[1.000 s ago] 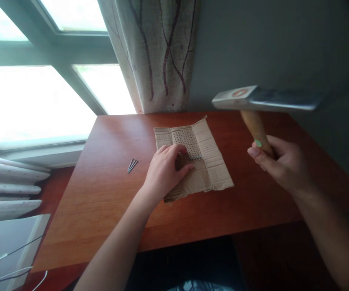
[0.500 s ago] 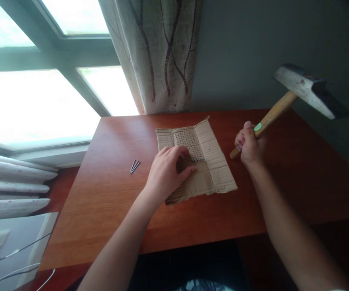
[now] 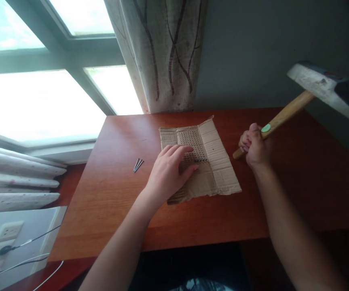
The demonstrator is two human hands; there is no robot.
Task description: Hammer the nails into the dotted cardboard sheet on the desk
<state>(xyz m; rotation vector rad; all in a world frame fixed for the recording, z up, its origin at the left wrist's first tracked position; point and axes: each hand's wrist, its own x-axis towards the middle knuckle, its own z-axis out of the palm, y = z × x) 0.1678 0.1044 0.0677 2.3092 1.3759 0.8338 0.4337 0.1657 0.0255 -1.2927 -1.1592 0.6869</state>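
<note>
A flattened piece of cardboard [image 3: 216,165] lies on a reddish wooden table [image 3: 110,210], with a grid of small holes and nail heads near its top middle. My left hand [image 3: 168,173] rests flat on the cardboard's left part, fingers spread over the grid's lower edge. My right hand [image 3: 254,147] is closed round the wooden handle of a hammer [image 3: 320,91], to the right of the cardboard. The hammer's grey metal head is raised up and to the right, over the table's far right side.
A few loose nails [image 3: 138,165] lie on the table left of the cardboard. A patterned curtain [image 3: 165,52] hangs at the back beside a bright window [image 3: 37,97]. A wall socket with cables [image 3: 4,246] is at the lower left.
The hammer swung from level in front of me to raised at the right, and my right hand dropped close to the table. The left hand stayed on the cardboard.
</note>
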